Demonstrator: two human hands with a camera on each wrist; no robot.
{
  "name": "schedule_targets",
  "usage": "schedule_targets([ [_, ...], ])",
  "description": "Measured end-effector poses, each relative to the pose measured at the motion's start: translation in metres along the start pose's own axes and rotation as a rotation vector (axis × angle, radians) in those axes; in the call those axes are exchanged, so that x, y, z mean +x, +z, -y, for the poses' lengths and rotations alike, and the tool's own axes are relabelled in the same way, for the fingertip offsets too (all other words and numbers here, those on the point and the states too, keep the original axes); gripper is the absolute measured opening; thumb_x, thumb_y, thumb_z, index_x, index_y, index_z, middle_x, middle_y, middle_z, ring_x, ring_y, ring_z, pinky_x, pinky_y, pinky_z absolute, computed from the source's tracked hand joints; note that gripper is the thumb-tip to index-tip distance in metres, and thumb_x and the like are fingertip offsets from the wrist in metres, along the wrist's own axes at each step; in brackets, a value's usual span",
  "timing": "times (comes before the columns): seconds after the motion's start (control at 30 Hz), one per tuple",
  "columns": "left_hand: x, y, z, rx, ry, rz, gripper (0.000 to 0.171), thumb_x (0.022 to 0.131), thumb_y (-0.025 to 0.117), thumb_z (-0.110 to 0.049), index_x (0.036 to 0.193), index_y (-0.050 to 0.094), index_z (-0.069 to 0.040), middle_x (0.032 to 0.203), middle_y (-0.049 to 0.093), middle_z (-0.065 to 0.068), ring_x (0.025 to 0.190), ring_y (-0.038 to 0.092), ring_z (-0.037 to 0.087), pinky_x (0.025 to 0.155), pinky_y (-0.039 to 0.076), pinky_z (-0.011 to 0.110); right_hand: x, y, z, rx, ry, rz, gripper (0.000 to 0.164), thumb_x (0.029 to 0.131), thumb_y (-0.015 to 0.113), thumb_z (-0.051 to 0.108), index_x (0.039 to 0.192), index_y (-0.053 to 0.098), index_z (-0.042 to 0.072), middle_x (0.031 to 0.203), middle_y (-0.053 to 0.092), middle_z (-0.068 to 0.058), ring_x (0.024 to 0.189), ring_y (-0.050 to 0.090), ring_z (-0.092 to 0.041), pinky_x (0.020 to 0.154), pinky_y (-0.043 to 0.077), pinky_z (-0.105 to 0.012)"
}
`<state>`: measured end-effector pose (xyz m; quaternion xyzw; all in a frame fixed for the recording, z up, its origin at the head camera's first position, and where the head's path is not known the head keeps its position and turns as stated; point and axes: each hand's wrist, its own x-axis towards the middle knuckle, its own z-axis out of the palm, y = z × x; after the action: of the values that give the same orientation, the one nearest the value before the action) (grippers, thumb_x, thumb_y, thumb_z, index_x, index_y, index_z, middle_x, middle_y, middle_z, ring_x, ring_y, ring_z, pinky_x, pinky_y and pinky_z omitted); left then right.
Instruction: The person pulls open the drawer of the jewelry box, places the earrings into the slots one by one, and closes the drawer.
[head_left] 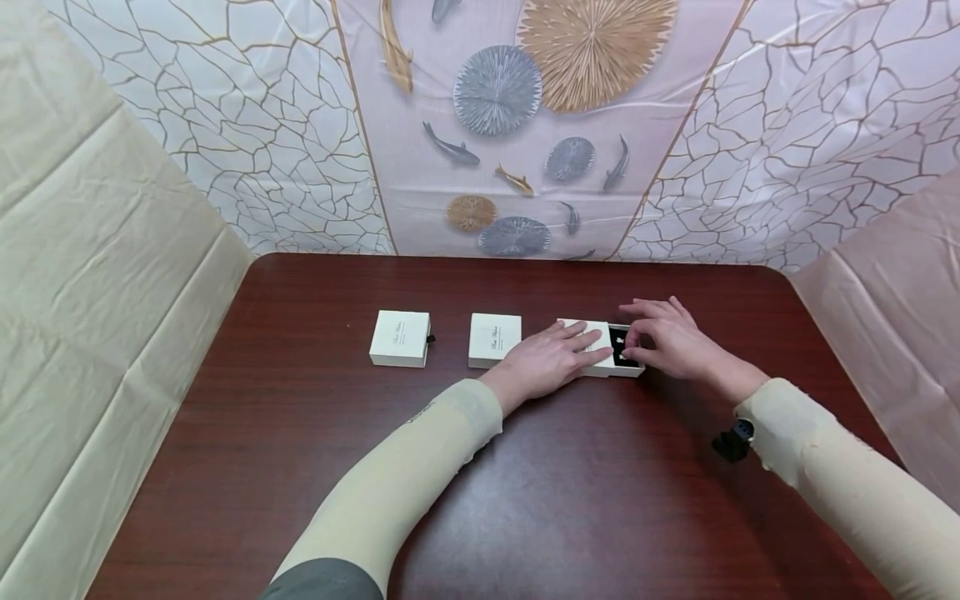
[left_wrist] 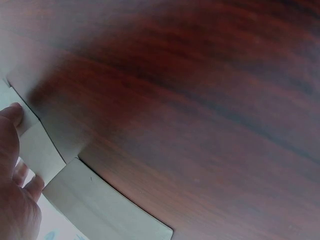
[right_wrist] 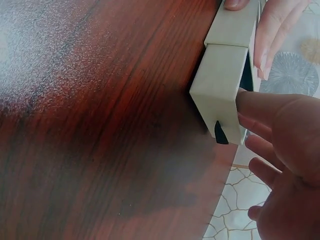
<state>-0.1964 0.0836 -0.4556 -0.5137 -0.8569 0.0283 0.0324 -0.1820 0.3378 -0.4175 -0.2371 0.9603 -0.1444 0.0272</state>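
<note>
Fingers spread, my left hand [head_left: 546, 360] lies across the top of the rightmost white box [head_left: 596, 329]; its thumb rests on the near wall in the right wrist view. The white drawer [right_wrist: 220, 75] of this box is pulled out to the right, with a black tab [right_wrist: 220, 133] on its end. A black insert [head_left: 617, 334] inside bears small white pieces [head_left: 620, 340]. The right hand [head_left: 671, 346] reaches in from the right, thumb and index finger curved over the insert; I cannot tell whether they pinch a piece.
A white box [head_left: 495, 335] with printed lettering stands just left of my left hand. Farther left is another white box [head_left: 400, 335] with a black tab on its right side. All sit on the dark red wooden table [head_left: 285, 417], before a patterned cloth backdrop [head_left: 292, 125].
</note>
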Motion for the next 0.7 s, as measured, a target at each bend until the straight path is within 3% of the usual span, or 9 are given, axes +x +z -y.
schedule_targets([
  [0.33, 0.0, 0.002, 0.0, 0.003, 0.001, -0.006, 0.052, 0.116, 0.048, -0.032, 0.167, 0.04, -0.033, 0.172, 0.038, 0.002, 0.161, 0.031, 0.025, 0.128, 0.033, 0.044, -0.002, -0.001, 0.002, -0.054, -0.048, -0.053, 0.02, 0.088, 0.087, 0.013, 0.082, 0.069, 0.018, 0.146, 0.06, -0.027, 0.144, 0.044, -0.05, 0.12, 0.016, -0.081],
  [0.57, 0.001, 0.002, 0.0, 0.008, 0.003, -0.004, 0.051, 0.116, 0.046, -0.031, 0.167, 0.04, -0.032, 0.172, 0.038, 0.003, 0.161, 0.031, 0.025, 0.128, 0.033, 0.044, -0.008, -0.008, 0.0, -0.086, -0.087, -0.124, 0.011, 0.089, 0.085, 0.013, 0.092, 0.074, 0.014, 0.145, 0.062, -0.024, 0.143, 0.046, -0.048, 0.121, 0.016, -0.079],
  [0.7, 0.001, 0.002, 0.0, 0.011, 0.002, -0.003, 0.051, 0.116, 0.047, -0.03, 0.167, 0.041, -0.032, 0.172, 0.038, 0.003, 0.16, 0.032, 0.025, 0.128, 0.033, 0.044, -0.013, -0.01, -0.006, -0.107, -0.088, -0.156, 0.015, 0.089, 0.085, 0.01, 0.101, 0.078, 0.009, 0.144, 0.062, -0.025, 0.142, 0.046, -0.049, 0.12, 0.016, -0.08],
])
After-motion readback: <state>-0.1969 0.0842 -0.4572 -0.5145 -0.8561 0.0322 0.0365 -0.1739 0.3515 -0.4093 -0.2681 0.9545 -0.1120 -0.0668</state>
